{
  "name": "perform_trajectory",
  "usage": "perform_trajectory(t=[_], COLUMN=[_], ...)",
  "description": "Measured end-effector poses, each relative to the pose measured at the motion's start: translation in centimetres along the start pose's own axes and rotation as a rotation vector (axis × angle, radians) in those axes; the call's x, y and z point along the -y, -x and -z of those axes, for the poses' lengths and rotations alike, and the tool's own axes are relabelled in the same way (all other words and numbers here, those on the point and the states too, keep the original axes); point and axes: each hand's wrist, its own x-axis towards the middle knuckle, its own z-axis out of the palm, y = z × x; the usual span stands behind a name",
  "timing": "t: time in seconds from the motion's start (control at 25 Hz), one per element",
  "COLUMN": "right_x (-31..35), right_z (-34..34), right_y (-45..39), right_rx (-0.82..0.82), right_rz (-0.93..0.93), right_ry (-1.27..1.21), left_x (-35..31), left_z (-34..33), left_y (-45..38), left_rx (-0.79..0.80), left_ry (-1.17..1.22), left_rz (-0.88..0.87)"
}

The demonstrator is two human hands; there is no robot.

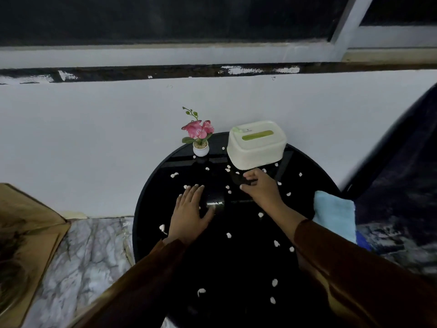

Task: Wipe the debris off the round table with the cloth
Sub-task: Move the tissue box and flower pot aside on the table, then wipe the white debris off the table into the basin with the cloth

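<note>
A glossy black round table [236,263] carries several small white scraps of debris [229,235] scattered over its top. A folded light blue cloth [334,213] lies at the table's right edge, untouched. My left hand [191,209] rests flat on the tabletop with fingers spread and nothing in it. My right hand [261,185] hovers just in front of the tissue box, fingers curled loosely apart, holding nothing; it is well left of the cloth.
A cream tissue box [256,145] with a green slot and a small white pot of pink flowers [200,136] stand at the table's far side against a white wall. A dark seat [402,185] is to the right, marble floor [89,252] to the left.
</note>
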Motion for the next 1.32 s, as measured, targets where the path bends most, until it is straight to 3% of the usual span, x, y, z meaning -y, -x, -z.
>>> perform_trajectory(t=[0.24, 0.44, 0.76, 1.08, 1.32], right_x=[-5.5, -11.1, -14.3, -16.8, -17.3], right_z=[7.6, 12.4, 11.2, 9.3, 11.0], right_y=[3.9, 5.2, 4.6, 5.0, 4.5], right_rx=[-0.103, -0.289, -0.105, -0.360, -0.293], right_rz=[-0.064, -0.208, -0.432, -0.195, -0.141], right_ry=[0.057, 0.365, 0.510, 0.675, 0.671], left_x=[-6.3, -10.1, -10.4, -10.1, -9.9], left_z=[-3.6, -7.3, -11.0, -11.8, -11.9], left_y=[2.4, 2.8, 3.6, 3.9, 3.8], left_rx=[0.094, 0.166, 0.272, 0.204, 0.202], left_ry=[0.015, -0.021, -0.124, -0.129, -0.113], left_rz=[-0.070, -0.065, -0.011, -0.005, -0.005])
